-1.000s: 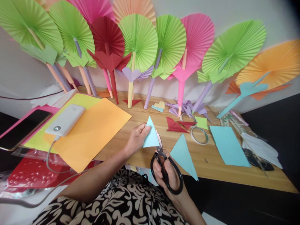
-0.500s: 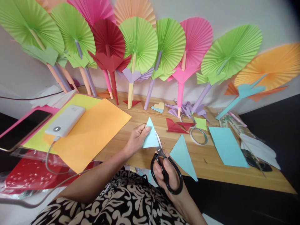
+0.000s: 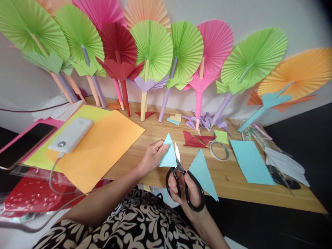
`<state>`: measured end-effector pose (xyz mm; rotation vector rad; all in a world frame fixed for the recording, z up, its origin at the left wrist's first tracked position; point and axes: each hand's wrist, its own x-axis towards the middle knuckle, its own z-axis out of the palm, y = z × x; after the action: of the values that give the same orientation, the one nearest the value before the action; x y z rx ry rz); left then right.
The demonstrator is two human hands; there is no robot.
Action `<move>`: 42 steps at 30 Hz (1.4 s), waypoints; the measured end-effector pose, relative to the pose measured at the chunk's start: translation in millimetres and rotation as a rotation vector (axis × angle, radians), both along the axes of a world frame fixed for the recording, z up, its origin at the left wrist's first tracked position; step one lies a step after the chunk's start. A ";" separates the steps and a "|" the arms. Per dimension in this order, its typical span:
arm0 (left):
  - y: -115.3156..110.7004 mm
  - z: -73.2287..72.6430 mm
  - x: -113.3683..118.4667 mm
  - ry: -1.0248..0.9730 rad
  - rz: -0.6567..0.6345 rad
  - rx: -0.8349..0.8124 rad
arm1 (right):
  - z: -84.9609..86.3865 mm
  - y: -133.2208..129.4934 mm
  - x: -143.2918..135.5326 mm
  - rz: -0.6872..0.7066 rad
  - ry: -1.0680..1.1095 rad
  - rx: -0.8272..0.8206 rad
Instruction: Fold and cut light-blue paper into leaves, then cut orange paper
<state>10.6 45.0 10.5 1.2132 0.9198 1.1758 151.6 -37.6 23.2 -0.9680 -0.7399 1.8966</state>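
Lining the far side of our table (image 3: pixel 230 181), pleated paper fans (image 3: pixel 151 41) in green, pink, red and orange lean against the wall (image 3: pixel 186 8), handles down. In front of them we have purple folded paper (image 3: pixel 202 119), a red folded piece (image 3: pixel 193 140), a light green square (image 3: pixel 221 137) and two tape rolls (image 3: pixel 227 152). To our left, a white power bank (image 3: pixel 72 133) lies on an orange sheet (image 3: pixel 111 145) and a yellow sheet (image 3: pixel 38 157), with a phone (image 3: pixel 26 143) beside it. To our right lies a light blue rectangle (image 3: pixel 251 162). Crowding our right side, a second blue triangle (image 3: pixel 203 173) sits just beside the scissors, its lower tip at the table's front edge.

At lower left, clear plastic wrapping (image 3: pixel 28 195) covers something red.

Our left grip (image 3: pixel 154 155) pinches the held blue triangle (image 3: pixel 169 157) between thumb and fingers, above the table near its front edge. Its narrow tip points toward the fans, the long axis running away from us, the wide base facing us. Our right grip (image 3: pixel 192 192) is wrapped around the black handles of the scissors (image 3: pixel 178 166); the visible blade points away and slightly left, close by the triangle's right edge. Whether they touch, we cannot tell.
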 end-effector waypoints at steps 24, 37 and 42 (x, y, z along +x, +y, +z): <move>-0.7 0.3 -0.3 0.020 0.039 -0.023 | 6.9 -6.1 -4.9 -0.082 -0.112 0.053; 1.9 2.0 -5.0 0.046 0.122 0.007 | 0.2 -7.3 -0.8 -0.062 -0.092 0.011; 1.3 2.3 -2.6 0.020 0.106 0.011 | -1.1 -6.5 0.3 -0.065 -0.071 -0.030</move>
<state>7.9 46.3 12.8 1.1991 1.0044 1.2559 151.9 -44.1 22.1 -1.0707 -0.7150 1.8293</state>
